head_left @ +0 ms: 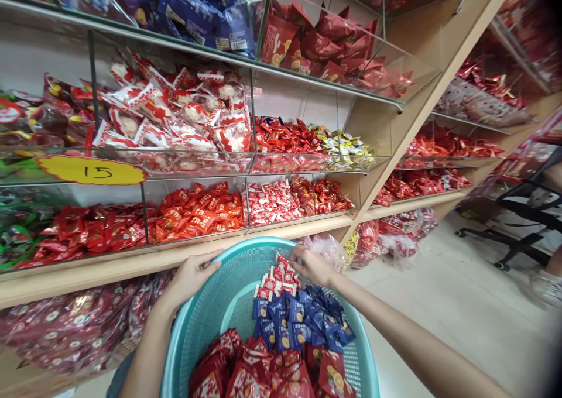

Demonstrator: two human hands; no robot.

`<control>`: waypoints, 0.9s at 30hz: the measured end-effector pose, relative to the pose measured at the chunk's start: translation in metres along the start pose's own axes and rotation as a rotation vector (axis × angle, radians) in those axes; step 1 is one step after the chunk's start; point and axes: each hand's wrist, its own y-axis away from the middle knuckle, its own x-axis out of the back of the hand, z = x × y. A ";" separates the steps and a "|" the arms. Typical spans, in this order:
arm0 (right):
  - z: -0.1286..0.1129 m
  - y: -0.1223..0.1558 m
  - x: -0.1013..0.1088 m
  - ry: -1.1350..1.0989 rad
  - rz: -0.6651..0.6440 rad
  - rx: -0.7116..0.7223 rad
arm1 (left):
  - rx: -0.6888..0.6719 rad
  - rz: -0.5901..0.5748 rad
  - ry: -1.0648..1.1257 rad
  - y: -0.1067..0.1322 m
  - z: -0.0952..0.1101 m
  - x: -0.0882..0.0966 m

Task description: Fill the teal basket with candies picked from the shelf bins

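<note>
A teal plastic basket [206, 316] sits close below me, holding red packets [263, 369], blue candies [302, 322] and small red-and-white candies [278, 278]. My left hand [188, 278] grips the basket's far left rim, fingers curled over the edge. My right hand [311, 266] is over the basket's far right side, fingers closed among the red-and-white candies and next to a clear plastic bag [327, 249]. What the fingers pinch is not clear.
Glass-fronted shelves [246, 170] full of wrapped sweets face me, with a yellow "15" price tag [92, 171]. Bagged sweets lie under the bottom wooden shelf [132, 263]. A black office chair [527, 210] and someone's shoe [547, 287] stand at the right on the tiled floor.
</note>
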 end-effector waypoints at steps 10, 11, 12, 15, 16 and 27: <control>0.010 -0.001 -0.021 0.082 0.054 -0.043 | 0.009 0.009 -0.003 0.000 0.003 -0.001; 0.010 -0.001 -0.023 0.071 0.066 -0.050 | 0.008 0.007 -0.002 0.000 0.003 -0.001; 0.009 0.000 -0.024 0.061 0.075 -0.060 | 0.008 0.005 -0.001 -0.001 0.003 -0.001; 0.004 0.001 -0.029 0.056 0.098 -0.105 | 0.004 0.007 0.006 0.000 0.003 -0.001; 0.002 0.001 -0.030 0.065 0.103 -0.126 | 0.004 0.008 0.011 0.000 0.003 -0.001; 0.001 0.003 -0.042 0.053 0.117 -0.285 | -0.018 0.030 0.021 0.000 0.003 -0.001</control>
